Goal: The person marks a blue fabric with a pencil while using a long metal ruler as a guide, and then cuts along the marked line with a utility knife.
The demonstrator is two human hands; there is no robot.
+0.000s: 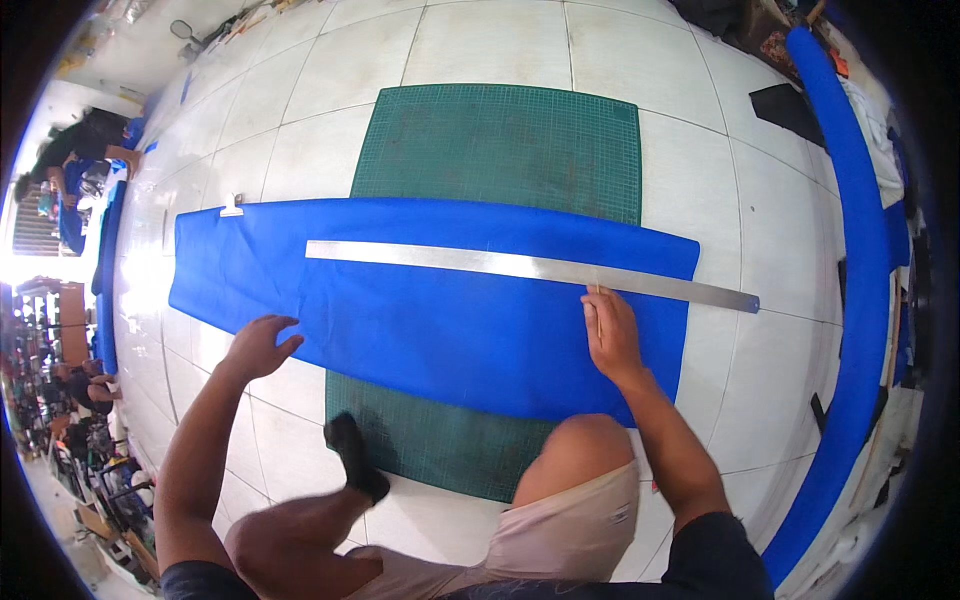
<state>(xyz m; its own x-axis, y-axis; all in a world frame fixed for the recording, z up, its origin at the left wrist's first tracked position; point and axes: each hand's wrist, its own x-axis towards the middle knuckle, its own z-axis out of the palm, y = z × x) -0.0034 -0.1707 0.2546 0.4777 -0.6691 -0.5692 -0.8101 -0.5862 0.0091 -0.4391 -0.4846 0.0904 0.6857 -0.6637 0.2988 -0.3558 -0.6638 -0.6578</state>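
Note:
A wide blue cloth (430,310) lies spread over a green cutting mat (500,140). Along its far part rests a long metal ruler (480,262), whose right end reaches past the cloth. My right hand (612,338) is at the ruler's near edge, fingers closed round a thin pale stick (598,312); its exact kind is too small to tell. Over the cloth's near left edge is my left hand (262,346), holding nothing, with thumb and fingers apart. A metal bulldog clip (231,206) grips the far left edge of the cloth.
White floor tiles (740,380) surround the mat. A long blue roll (860,250) curves along the right side, near a black piece (788,112). My foot in a dark sock (352,455) touches the mat's near left edge. People and clutter are at the far left.

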